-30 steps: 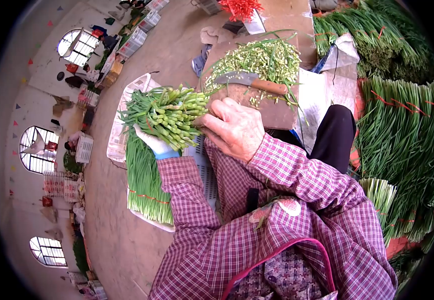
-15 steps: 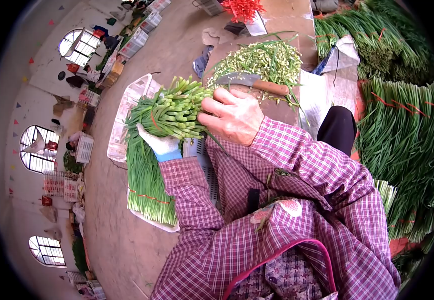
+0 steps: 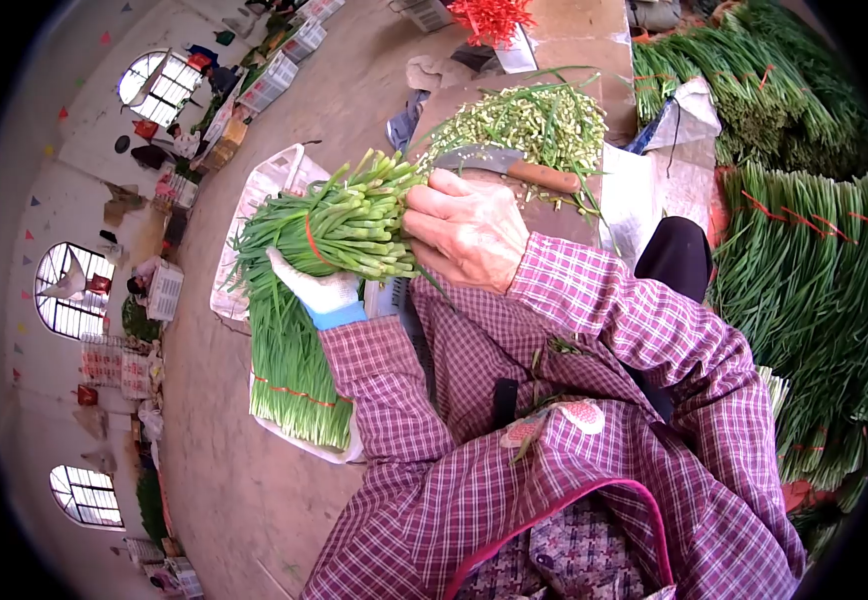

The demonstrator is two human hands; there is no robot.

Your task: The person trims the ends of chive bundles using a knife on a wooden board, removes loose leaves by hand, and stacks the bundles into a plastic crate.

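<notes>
A thick bunch of garlic chives [image 3: 354, 215], bound with a red band, lies in my left hand [image 3: 319, 290]. That hand wears a white and blue glove and is closed around the underside of the bunch. Bare and curled, my right hand [image 3: 469, 230] presses its fingers against the cut stalk ends; its fingertips are partly hidden. Just beyond the right hand, a knife [image 3: 544, 177] with a wooden handle rests on the board [image 3: 564, 225], beside a heap of chopped stalk ends [image 3: 524, 125].
Below my left arm, a white basket [image 3: 224, 290] holds another banded bundle of chives [image 3: 299, 390]. Large stacks of chives [image 3: 804, 270] line the right side. Red ties [image 3: 491, 18] are piled at the top. Crates [image 3: 269, 82] and other people stand along the far left.
The bunch has turned slightly in my left hand, so its red band shows more fully. My right hand stays at the stalk ends. The knife has not moved on the board.
</notes>
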